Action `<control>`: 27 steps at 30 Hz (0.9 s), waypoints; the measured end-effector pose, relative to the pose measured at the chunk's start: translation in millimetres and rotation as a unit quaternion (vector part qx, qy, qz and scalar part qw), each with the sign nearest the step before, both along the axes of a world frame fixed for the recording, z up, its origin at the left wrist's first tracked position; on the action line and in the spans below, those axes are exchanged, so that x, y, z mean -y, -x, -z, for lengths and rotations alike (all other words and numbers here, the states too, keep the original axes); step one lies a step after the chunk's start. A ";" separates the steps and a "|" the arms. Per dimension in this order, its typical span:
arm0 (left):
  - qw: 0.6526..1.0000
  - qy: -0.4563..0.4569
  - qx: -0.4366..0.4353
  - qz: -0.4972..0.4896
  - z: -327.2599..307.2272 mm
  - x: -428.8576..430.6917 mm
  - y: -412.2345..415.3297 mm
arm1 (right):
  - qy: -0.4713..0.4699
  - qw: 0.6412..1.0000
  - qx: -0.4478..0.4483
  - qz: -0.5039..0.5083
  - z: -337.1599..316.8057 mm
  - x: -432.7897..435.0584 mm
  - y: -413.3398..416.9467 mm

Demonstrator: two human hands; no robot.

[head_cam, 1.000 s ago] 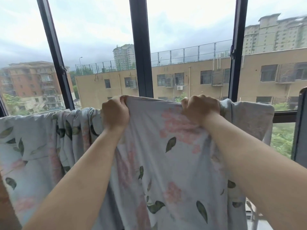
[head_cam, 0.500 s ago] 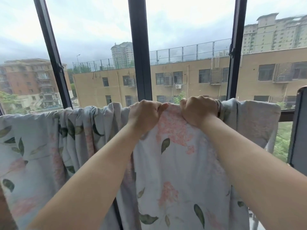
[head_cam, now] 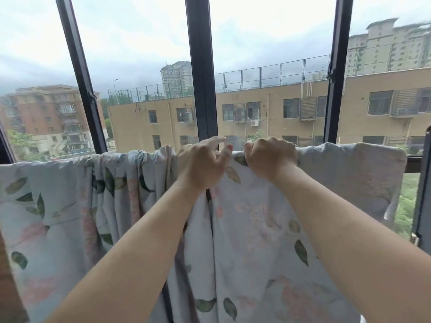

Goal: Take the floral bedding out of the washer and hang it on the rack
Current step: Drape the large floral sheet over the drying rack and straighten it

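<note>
Before window frame (head_cam: 201, 89): floral bedding (head_cam: 256, 229) draped; right hand (head_cam: 270, 157) grips top edge, left hand (head_cam: 203, 164) loose-fingered.

The floral bedding (head_cam: 256, 229), pale blue-grey with green leaves and faded pink blooms, hangs draped over a level line from far left to right, hiding the rack beneath. It bunches into vertical folds left of centre and lies flatter at right.

Matt, soft printed cloth bedding (head_cam: 268, 229), smooth dark metal window frame (head_cam: 201, 73)
</note>
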State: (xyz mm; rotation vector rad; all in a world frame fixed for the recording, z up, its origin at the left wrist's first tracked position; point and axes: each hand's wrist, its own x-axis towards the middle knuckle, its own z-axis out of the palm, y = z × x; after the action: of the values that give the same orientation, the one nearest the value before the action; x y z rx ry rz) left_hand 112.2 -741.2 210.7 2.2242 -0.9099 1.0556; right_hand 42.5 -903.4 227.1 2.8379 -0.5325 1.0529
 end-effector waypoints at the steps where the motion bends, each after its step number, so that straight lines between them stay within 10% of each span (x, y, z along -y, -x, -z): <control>1: 0.997 -0.071 0.015 -0.023 3.2 1.5 0.5 | 0.001 1.000 0.002 -0.003 0.5 0.9 0.2; 8: 0.996 0.014 -0.013 0.090 0.6 -15.5 -26.8 | -0.030 0.999 0.031 -0.027 2.4 17.5 9.6; 13: 0.982 0.186 -0.006 -0.038 2.1 -5.0 -16.3 | -0.013 0.999 0.022 0.024 7.0 27.4 13.5; 27: 0.999 0.028 -0.019 0.026 6.0 -20.5 -18.4 | -0.049 0.996 0.032 0.074 6.1 55.2 22.0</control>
State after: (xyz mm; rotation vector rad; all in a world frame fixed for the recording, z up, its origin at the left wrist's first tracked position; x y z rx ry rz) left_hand 130.6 -720.7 204.7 2.1561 -0.9052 0.9997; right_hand 20.5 -958.6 220.9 2.8026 -0.8081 1.1228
